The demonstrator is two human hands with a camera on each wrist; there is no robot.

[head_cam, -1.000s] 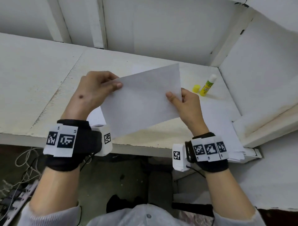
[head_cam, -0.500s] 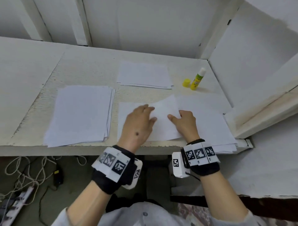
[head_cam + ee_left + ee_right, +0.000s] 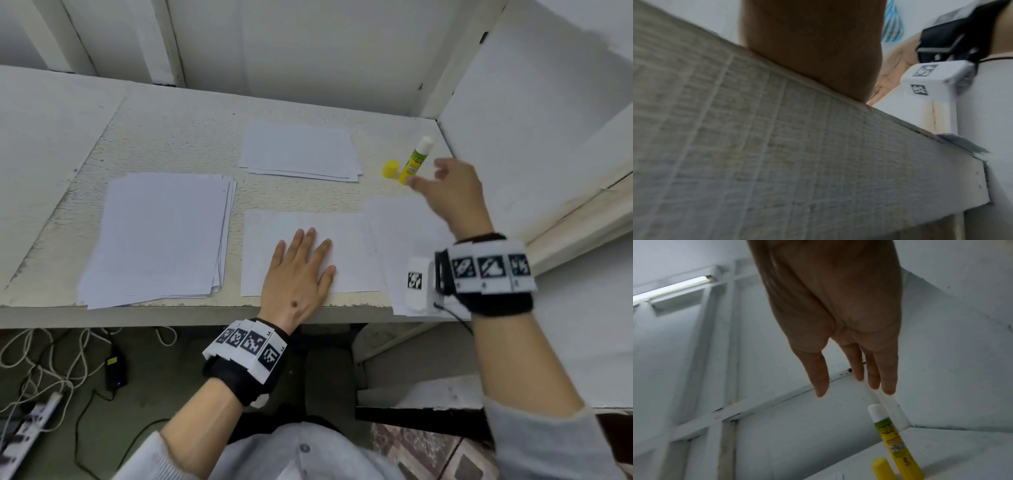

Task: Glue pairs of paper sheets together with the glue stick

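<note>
A single white sheet (image 3: 346,236) lies flat near the table's front edge. My left hand (image 3: 301,260) rests palm-down on it with fingers straight. An uncapped yellow-green glue stick (image 3: 415,161) (image 3: 894,441) stands upright at the back right, its yellow cap (image 3: 391,169) (image 3: 880,469) beside it. My right hand (image 3: 442,186) (image 3: 855,386) hovers just right of the glue stick, fingers spread and holding nothing. In the left wrist view only my left palm (image 3: 813,48) on the table edge shows.
A thick stack of paper (image 3: 161,236) lies at the left, a smaller stack (image 3: 301,150) at the back centre, more sheets (image 3: 400,236) under my right wrist. White walls close the right side and back. Cables lie on the floor (image 3: 44,370) below.
The sheet held up in both hands was laid flat on the table. My left hand stayed pressing on it, and my right hand let go and moved back right to the glue stick.
</note>
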